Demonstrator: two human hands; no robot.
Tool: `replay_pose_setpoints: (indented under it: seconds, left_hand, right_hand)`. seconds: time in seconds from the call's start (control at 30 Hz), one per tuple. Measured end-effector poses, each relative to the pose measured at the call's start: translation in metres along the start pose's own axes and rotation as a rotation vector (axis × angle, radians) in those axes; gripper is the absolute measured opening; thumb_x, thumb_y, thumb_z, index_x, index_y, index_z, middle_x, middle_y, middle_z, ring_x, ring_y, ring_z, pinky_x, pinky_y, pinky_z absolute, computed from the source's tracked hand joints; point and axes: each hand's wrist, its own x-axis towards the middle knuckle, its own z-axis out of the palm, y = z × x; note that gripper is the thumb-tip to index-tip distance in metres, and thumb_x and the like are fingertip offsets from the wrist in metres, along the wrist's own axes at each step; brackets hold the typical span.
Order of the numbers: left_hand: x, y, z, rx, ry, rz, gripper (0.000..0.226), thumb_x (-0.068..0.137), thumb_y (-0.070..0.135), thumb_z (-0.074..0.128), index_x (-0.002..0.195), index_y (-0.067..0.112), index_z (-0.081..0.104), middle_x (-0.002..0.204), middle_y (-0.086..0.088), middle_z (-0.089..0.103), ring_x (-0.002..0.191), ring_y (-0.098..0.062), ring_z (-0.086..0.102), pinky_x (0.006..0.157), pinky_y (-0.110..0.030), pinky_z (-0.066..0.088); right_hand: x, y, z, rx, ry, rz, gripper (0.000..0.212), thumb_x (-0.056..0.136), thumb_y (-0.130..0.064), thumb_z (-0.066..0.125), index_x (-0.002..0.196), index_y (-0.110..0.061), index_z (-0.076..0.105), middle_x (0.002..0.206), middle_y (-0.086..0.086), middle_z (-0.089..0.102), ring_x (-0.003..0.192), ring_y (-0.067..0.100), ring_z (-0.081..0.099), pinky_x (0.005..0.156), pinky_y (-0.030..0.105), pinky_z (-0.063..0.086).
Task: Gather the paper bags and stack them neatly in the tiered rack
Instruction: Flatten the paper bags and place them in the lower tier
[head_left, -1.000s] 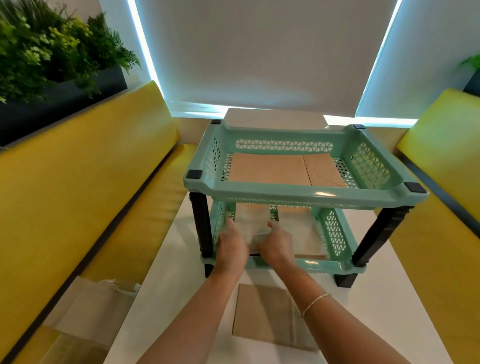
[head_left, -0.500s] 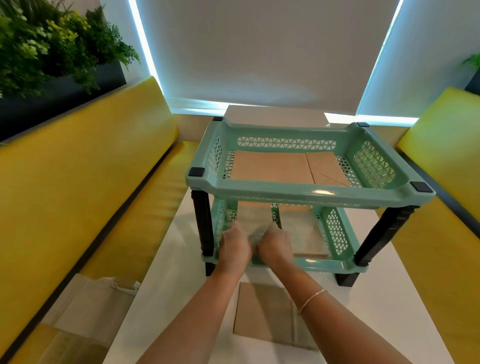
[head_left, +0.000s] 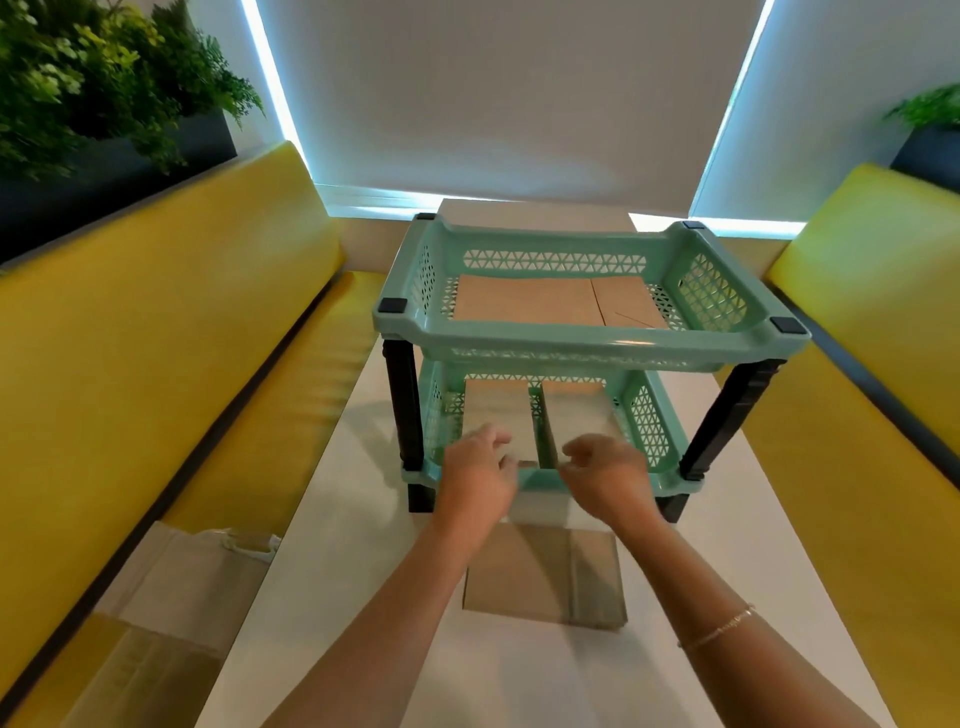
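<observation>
A mint green two-tier rack (head_left: 587, 340) stands on the white table (head_left: 727, 545). Flat brown paper bags (head_left: 524, 301) lie in its top tier. In the bottom tier, two more bags lie side by side, a left one (head_left: 493, 413) and a right one (head_left: 576, 410). My left hand (head_left: 480, 470) and my right hand (head_left: 608, 473) hover at the bottom tier's front rim, apart from each other, fingers relaxed and holding nothing. Another brown paper bag (head_left: 545, 577) lies flat on the table between my forearms.
Yellow benches (head_left: 156, 364) run along both sides of the table. More paper bags (head_left: 187, 577) lie on the left bench seat near me. Planters with greenery sit behind both benches. A closed blind covers the window beyond the rack.
My hands were close together on a bag inside the bottom tier. They have drawn back to the front rim and spread apart, leaving the bag in the tier.
</observation>
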Motion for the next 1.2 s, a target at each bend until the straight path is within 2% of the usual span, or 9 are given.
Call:
replay_pose_setpoints:
  seconds: [0.07, 0.13, 0.2, 0.37, 0.47, 0.67, 0.77, 0.87, 1.2]
  left_hand:
    - [-0.020, -0.003, 0.003, -0.022, -0.051, 0.040, 0.023, 0.092, 0.016, 0.057, 0.114, 0.013, 0.059, 0.112, 0.001, 0.064, 0.092, -0.004, 0.056, 0.078, -0.010, 0.042]
    - [-0.037, -0.010, 0.010, -0.023, -0.110, 0.014, 0.022, 0.091, 0.015, 0.057, 0.113, 0.015, 0.060, 0.110, 0.002, 0.064, 0.090, -0.003, 0.055, 0.077, -0.012, 0.043]
    - [-0.048, -0.020, 0.017, 0.033, -0.159, -0.042, 0.024, 0.090, 0.016, 0.058, 0.114, 0.016, 0.059, 0.113, 0.001, 0.063, 0.097, -0.008, 0.057, 0.081, -0.016, 0.045]
    - [-0.067, -0.036, 0.030, 0.338, -0.256, -0.139, 0.037, 0.087, 0.019, 0.058, 0.123, 0.016, 0.053, 0.122, -0.006, 0.053, 0.115, -0.023, 0.046, 0.087, -0.027, 0.043]
    - [-0.072, -0.037, 0.034, 0.379, -0.275, -0.147, 0.035, 0.086, 0.020, 0.059, 0.120, 0.014, 0.056, 0.124, -0.007, 0.050, 0.117, -0.024, 0.044, 0.090, -0.030, 0.042]
    - [-0.073, -0.037, 0.036, 0.393, -0.253, -0.142, 0.029, 0.089, 0.021, 0.057, 0.117, 0.014, 0.056, 0.123, -0.007, 0.049, 0.116, -0.024, 0.045, 0.089, -0.030, 0.041]
    - [-0.074, -0.037, 0.036, 0.403, -0.238, -0.135, 0.031, 0.090, 0.023, 0.057, 0.120, 0.015, 0.056, 0.125, -0.007, 0.050, 0.117, -0.023, 0.045, 0.090, -0.029, 0.041]
    - [-0.073, -0.035, 0.036, 0.411, -0.230, -0.136, 0.033, 0.090, 0.023, 0.057, 0.122, 0.015, 0.055, 0.126, -0.007, 0.049, 0.117, -0.022, 0.045, 0.090, -0.030, 0.041]
    - [-0.069, -0.033, 0.038, 0.449, -0.225, -0.155, 0.032, 0.091, 0.022, 0.057, 0.121, 0.014, 0.054, 0.125, -0.007, 0.050, 0.116, -0.022, 0.046, 0.089, -0.028, 0.042]
  right_hand:
    - [-0.019, 0.024, -0.004, 0.027, 0.010, 0.036, 0.029, 0.089, -0.016, 0.057, 0.117, -0.012, 0.064, 0.109, 0.004, 0.067, 0.087, 0.014, 0.061, 0.075, 0.022, 0.051]
    - [-0.035, 0.047, -0.001, 0.032, 0.016, 0.113, 0.031, 0.087, -0.015, 0.059, 0.118, -0.011, 0.064, 0.114, 0.003, 0.065, 0.096, 0.016, 0.061, 0.084, 0.026, 0.050]
    - [-0.047, 0.066, 0.006, 0.029, -0.007, 0.197, 0.035, 0.087, -0.015, 0.057, 0.121, -0.010, 0.061, 0.123, 0.005, 0.062, 0.108, 0.019, 0.058, 0.090, 0.028, 0.048]
    - [-0.067, 0.077, 0.028, 0.118, -0.072, 0.316, 0.050, 0.086, -0.012, 0.057, 0.135, -0.009, 0.046, 0.129, 0.013, 0.056, 0.108, 0.026, 0.058, 0.084, 0.028, 0.052]
    - [-0.073, 0.073, 0.036, 0.142, -0.039, 0.317, 0.054, 0.084, -0.011, 0.058, 0.135, -0.010, 0.044, 0.124, 0.014, 0.058, 0.107, 0.029, 0.058, 0.087, 0.036, 0.053]
    - [-0.079, 0.062, 0.037, 0.057, -0.006, 0.276, 0.051, 0.085, -0.012, 0.059, 0.133, -0.012, 0.043, 0.114, 0.011, 0.060, 0.095, 0.026, 0.059, 0.077, 0.032, 0.051]
    - [-0.081, 0.058, 0.036, 0.023, 0.014, 0.256, 0.046, 0.085, -0.014, 0.058, 0.129, -0.013, 0.045, 0.101, 0.008, 0.058, 0.085, 0.023, 0.059, 0.076, 0.035, 0.055]
    - [-0.081, 0.054, 0.035, -0.034, 0.027, 0.230, 0.041, 0.086, -0.015, 0.055, 0.126, -0.013, 0.047, 0.094, 0.004, 0.056, 0.081, 0.021, 0.058, 0.072, 0.031, 0.054]
    - [-0.083, 0.049, 0.032, -0.117, 0.035, 0.159, 0.040, 0.087, -0.012, 0.054, 0.126, -0.015, 0.051, 0.110, 0.006, 0.063, 0.092, 0.022, 0.062, 0.079, 0.032, 0.055]
